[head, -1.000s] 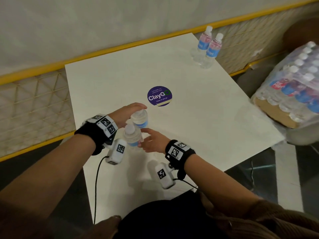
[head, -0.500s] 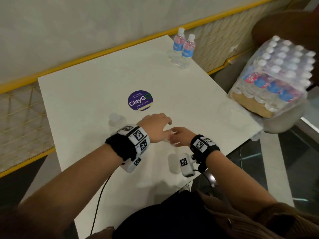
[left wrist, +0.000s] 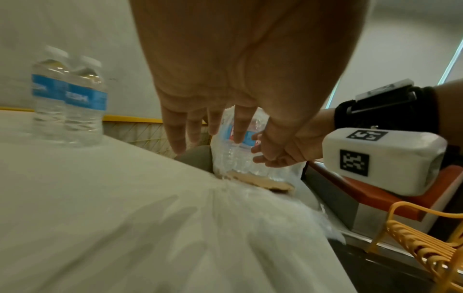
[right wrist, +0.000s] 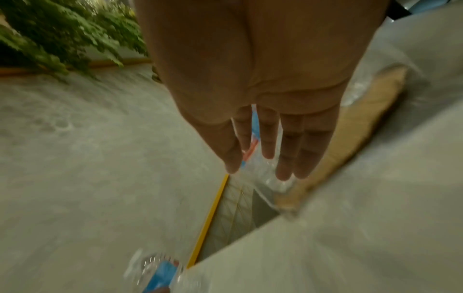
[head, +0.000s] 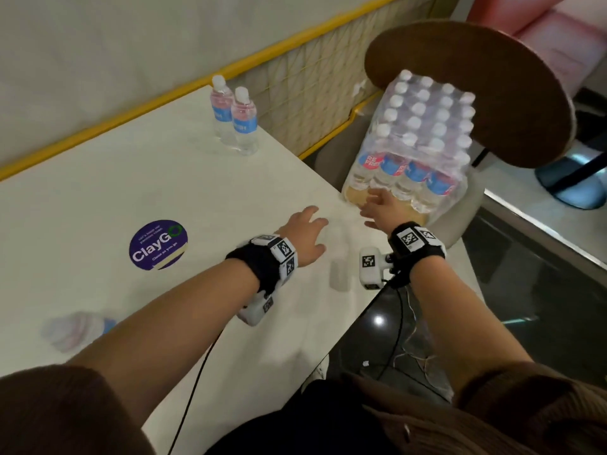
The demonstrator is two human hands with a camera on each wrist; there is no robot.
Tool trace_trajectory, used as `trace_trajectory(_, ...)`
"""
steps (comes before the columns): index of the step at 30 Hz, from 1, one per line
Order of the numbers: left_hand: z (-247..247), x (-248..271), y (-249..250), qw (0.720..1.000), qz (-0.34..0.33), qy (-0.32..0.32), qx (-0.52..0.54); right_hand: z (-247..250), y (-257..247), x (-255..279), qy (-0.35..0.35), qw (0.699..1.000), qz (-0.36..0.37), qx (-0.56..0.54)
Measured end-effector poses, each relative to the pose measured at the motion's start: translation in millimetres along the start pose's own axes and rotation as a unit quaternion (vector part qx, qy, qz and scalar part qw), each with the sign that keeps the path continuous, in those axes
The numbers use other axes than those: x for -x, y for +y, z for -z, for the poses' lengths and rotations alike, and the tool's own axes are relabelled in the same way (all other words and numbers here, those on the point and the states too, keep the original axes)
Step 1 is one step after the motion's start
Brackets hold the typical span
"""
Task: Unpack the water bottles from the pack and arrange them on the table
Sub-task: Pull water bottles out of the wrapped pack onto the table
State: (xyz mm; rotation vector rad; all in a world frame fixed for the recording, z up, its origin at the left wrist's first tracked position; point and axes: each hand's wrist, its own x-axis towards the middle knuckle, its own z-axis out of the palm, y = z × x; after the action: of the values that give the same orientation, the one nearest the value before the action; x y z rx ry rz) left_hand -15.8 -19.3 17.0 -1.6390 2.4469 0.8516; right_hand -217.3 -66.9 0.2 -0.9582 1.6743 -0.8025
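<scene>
Occupying most of the left and centre of the head view, the white table (head: 98, 198) carries a round purple sticker (head: 158, 244) left of centre. The shrink-wrapped pack of water bottles (head: 417, 142) sits on a seat at centre right, just beyond the table's right edge, in front of a brown chair back (head: 492, 93). Two upright bottles (head: 235, 118) stand touching each other at the table's far corner, upper centre. A blurred bottle (head: 74, 328) appears at lower left. The right hand (head: 382, 206), fingers extended and spread, holds nothing; its fingertips overlap the pack's lower front edge, though contact cannot be confirmed. The left hand (head: 303, 236), at frame centre above the table, is likewise spread, holding nothing.
</scene>
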Motion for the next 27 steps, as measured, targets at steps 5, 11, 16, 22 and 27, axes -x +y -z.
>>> trace_trajectory(5, 39.4, -66.5, 38.8, 0.998, -0.035, 0.043, -0.001, 46.0, -34.8, -47.5, 0.120, 0.987, 0.078, 0.067)
trace_trajectory(11, 50.5, -107.7, 61.1, 0.997, -0.057, -0.003, 0.053, 54.0, -41.6, -83.4, 0.130, 0.988, 0.060, 0.058)
trace_trajectory(16, 44.4, -127.6, 64.8, 0.991, -0.047, 0.018, 0.126, 62.3, -47.4, -67.0, 0.112, 0.985, 0.055, 0.116)
trace_trajectory(22, 34.8, -143.3, 68.1, 0.970, -0.049, 0.032, 0.237, 57.6, -33.9, -19.9, 0.022, 0.983, 0.177, 0.046)
trace_trajectory(27, 37.9, -109.8, 48.6, 0.971, 0.018, -0.022, 0.236, 57.7, -36.8, -15.9, -0.152, 0.985, 0.078, 0.029)
